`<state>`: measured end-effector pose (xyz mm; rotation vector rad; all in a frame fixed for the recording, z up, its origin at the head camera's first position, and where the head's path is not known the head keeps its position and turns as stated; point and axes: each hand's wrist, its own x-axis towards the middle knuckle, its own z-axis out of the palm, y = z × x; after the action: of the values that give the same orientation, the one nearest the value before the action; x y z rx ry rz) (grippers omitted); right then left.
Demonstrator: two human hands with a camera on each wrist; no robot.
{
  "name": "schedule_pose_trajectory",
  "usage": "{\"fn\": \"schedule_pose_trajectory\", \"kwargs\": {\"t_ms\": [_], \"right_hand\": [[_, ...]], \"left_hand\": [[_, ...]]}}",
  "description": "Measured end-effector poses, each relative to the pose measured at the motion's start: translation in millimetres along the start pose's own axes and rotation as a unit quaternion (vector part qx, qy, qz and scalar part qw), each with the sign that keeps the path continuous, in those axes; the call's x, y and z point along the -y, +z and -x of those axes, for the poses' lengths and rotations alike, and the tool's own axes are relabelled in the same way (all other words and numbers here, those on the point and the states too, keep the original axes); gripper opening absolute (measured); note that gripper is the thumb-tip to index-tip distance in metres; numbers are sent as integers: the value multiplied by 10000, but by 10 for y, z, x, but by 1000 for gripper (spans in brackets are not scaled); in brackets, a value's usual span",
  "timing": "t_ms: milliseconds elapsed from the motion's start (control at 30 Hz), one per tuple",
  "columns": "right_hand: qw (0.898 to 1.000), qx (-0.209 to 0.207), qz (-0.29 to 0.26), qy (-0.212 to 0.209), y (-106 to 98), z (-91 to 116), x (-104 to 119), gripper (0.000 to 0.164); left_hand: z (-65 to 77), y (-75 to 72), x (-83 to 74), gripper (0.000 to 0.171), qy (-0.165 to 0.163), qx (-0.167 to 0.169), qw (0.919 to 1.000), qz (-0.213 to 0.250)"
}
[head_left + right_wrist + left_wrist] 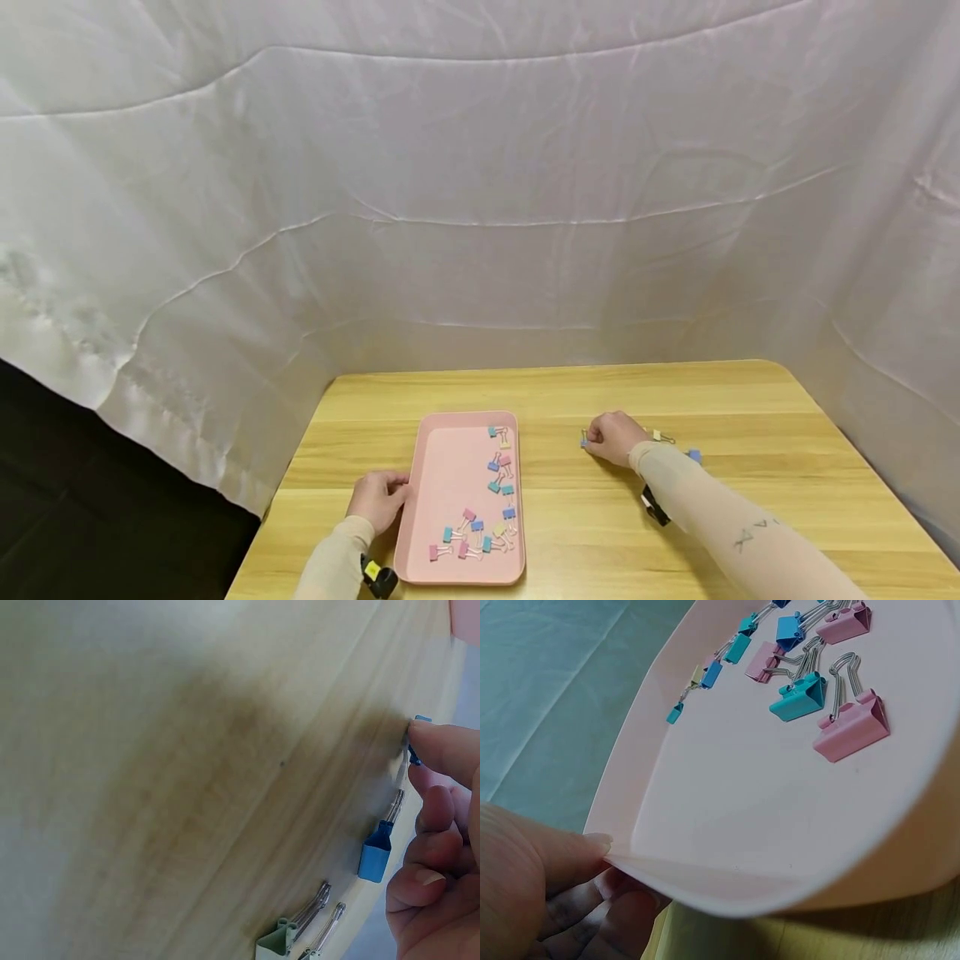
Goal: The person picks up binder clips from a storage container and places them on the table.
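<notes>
While the left hand (pixel 379 502) pinches the rim of the pink tray (pixel 450 454), I see the right hand (pixel 617 438) pinching a blue clip (pixel 584 443) right of it, near loose clips (pixel 374 859) on the surface (pixel 592 533); coloured clips (pixel 851 727) lie inside the tray.

Shows no legible word, brand or number anywhere. Bears small dark angular signs (pixel 743 540) on the right arm (pixel 720 504), one of crossed strokes, too small to decipher. Carries a yellow label (pixel 372 570) on the black device (pixel 386 582) at the left wrist, likewise unreadable.
</notes>
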<state>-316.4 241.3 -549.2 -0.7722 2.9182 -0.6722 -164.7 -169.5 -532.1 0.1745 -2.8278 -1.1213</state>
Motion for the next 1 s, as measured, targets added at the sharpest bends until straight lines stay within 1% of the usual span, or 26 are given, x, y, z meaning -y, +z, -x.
{"fn": "schedule_pose_trajectory", "kwargs": {"t_ms": [100,167,367,467,600,767,867,900,1000], "right_hand": [[10000,-2,27,14,2,11,-1,19],[10000,3,24,0,-1,19,1,18],[10000,57,-35,-1,-50,26,22,15],[9999,-37,-146,18,-104,-7,46,14],[9991,-194,-329,166,-177,-104,115,10],[9986,-264,-437,111,-223,-215,301,13],[9983,-254,-522,-94,-201,-271,481,14],[9981,-261,-548,-123,-184,-293,548,14],[9972,-314,-567,-378,-119,-354,754,13]], "left_hand": [[-4,0,0,14,5,16,10000,-4],[-5,0,0,14,-59,48,10000,23],[-5,-3,5,14,26,54,9999,-100],[-2,-1,6,14,29,44,9999,-125],[-5,0,6,13,92,16,9999,-132],[-12,5,10,13,66,9,9999,-92],[-16,9,11,14,20,48,10000,-78],[-19,10,10,14,19,57,10000,-79],[-30,14,12,15,19,77,9999,-72]]}}
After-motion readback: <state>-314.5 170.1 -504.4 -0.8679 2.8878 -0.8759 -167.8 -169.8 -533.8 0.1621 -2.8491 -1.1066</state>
